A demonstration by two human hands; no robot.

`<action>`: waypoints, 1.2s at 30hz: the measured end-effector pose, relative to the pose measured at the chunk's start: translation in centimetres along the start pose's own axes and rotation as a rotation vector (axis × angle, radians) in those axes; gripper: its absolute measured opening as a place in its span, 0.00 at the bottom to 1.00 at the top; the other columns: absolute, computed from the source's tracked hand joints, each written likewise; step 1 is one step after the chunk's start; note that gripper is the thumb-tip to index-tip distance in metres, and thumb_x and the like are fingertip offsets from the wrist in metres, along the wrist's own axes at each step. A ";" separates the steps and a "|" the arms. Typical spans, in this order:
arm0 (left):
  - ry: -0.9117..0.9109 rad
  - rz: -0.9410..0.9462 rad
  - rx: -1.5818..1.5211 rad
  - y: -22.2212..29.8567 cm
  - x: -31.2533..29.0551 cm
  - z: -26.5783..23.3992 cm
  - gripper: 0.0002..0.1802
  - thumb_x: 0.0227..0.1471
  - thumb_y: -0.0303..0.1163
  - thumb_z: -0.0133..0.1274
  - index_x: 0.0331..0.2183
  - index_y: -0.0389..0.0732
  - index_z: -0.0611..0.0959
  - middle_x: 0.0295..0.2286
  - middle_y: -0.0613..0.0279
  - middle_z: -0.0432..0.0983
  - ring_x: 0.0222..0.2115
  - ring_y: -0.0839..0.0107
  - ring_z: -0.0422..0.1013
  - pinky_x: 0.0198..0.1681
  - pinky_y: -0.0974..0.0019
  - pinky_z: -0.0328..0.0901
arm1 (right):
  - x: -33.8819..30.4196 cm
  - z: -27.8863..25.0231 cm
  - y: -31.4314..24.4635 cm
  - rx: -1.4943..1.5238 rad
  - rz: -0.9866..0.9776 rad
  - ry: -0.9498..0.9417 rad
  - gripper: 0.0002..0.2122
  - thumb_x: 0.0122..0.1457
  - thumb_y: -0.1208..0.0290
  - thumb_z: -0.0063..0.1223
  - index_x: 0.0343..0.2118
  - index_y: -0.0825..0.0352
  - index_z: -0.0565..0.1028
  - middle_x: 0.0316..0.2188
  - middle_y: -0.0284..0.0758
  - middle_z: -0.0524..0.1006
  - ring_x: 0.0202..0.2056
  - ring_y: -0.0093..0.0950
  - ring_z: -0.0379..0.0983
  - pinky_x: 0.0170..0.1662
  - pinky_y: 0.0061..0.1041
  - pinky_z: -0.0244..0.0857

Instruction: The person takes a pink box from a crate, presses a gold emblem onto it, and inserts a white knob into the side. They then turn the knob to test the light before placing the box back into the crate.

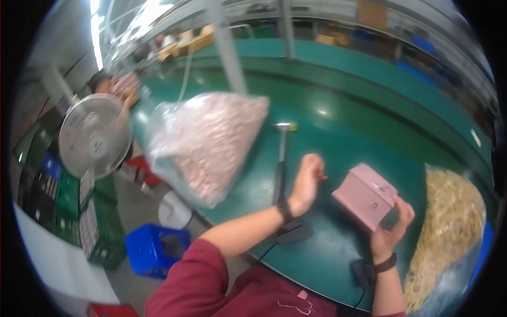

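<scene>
My right hand (388, 232) grips a pink box-shaped part (364, 196) by its right side, thumb and fingers at the edge. The part has a small round hole and a slot, and is held tilted over the green work table (338, 259). To the left of it, my left hand (309, 182) is raised with its fingers curled in; whether something small is pinched in them is hidden. The left hand is apart from the pink part. Just left of that hand lies a hammer (281, 158), with a metal head and dark handle.
A clear bag of small pink pieces (219, 137) lies at the left; a bag of yellowish pieces (449, 222) is at the right. A fan (95, 136), green crates (103, 232) and a blue stool (150, 251) stand left. A co-worker (105, 84) holds a pink part farther off.
</scene>
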State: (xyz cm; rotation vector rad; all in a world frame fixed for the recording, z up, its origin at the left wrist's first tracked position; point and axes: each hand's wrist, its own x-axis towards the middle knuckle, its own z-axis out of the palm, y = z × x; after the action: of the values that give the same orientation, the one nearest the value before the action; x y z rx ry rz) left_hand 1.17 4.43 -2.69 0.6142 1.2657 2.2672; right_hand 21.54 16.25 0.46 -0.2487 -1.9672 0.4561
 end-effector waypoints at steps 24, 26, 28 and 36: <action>-0.383 0.703 0.747 4.4 -4.1 3.9 0.10 0.45 0.24 0.54 0.34 0.36 0.78 0.31 0.55 0.71 0.32 0.60 0.68 0.38 0.63 0.63 | -0.2 0.4 0.4 -0.081 -0.237 -0.205 0.30 0.36 0.89 0.47 0.49 0.69 0.68 0.47 0.40 0.67 0.51 0.43 0.61 0.54 0.39 0.56; -0.378 0.706 0.759 4.3 -4.0 3.8 0.10 0.45 0.23 0.54 0.34 0.36 0.78 0.31 0.55 0.72 0.32 0.60 0.68 0.37 0.64 0.64 | 0.1 0.6 0.3 -0.071 -0.251 -0.197 0.29 0.35 0.89 0.48 0.48 0.69 0.69 0.47 0.40 0.68 0.51 0.43 0.62 0.54 0.40 0.56; -0.370 0.694 0.741 4.2 -4.0 3.7 0.10 0.45 0.23 0.54 0.35 0.35 0.78 0.32 0.55 0.72 0.32 0.61 0.69 0.37 0.65 0.64 | 0.2 0.6 0.2 -0.083 -0.263 -0.195 0.29 0.36 0.88 0.48 0.48 0.69 0.69 0.47 0.40 0.68 0.50 0.43 0.62 0.55 0.40 0.55; -0.347 0.607 0.701 4.3 -4.1 4.3 0.08 0.45 0.24 0.55 0.32 0.35 0.79 0.31 0.54 0.73 0.32 0.63 0.71 0.36 0.67 0.66 | 0.5 0.1 0.0 -0.112 -0.221 -0.142 0.26 0.35 0.82 0.54 0.45 0.67 0.71 0.46 0.40 0.70 0.49 0.42 0.65 0.55 0.43 0.54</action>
State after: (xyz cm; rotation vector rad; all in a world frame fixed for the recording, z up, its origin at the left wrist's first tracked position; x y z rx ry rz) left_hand 6.12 2.84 2.47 1.7568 1.8593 1.9342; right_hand 21.26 16.42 0.90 -0.0690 -2.1338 0.2264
